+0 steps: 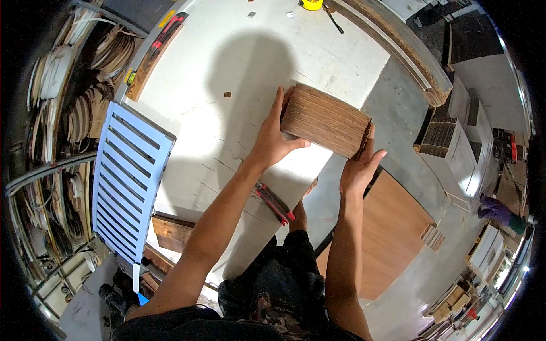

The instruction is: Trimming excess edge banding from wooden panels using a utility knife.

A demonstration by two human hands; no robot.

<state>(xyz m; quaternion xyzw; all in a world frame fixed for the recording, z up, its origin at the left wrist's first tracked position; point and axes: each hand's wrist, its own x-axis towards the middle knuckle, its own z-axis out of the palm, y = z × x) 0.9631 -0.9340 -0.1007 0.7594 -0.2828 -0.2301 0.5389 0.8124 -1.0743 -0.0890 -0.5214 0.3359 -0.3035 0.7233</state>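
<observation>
Between my two hands is a block-shaped stack of brown wood-grain strips [326, 120], held above the white tabletop near its right edge. My left hand [276, 136] grips its left end, thumb along the near side and fingers up the far side. My right hand [358, 170] presses against the right end, where jagged dark strip edges show; some of its fingers are hidden behind the stack. A red and black utility knife [274, 202] lies on the table beyond my waist, beside my left forearm. A small brown wood chip [227, 94] lies left of the stack.
A blue slatted panel [133, 187] stands at the table's left edge. A yellow tape measure [311, 4] sits at the far side, near long boards [398, 45]. A brown plywood sheet [387, 233] is low on the right. Shelves of curved pieces [79, 122] line the left.
</observation>
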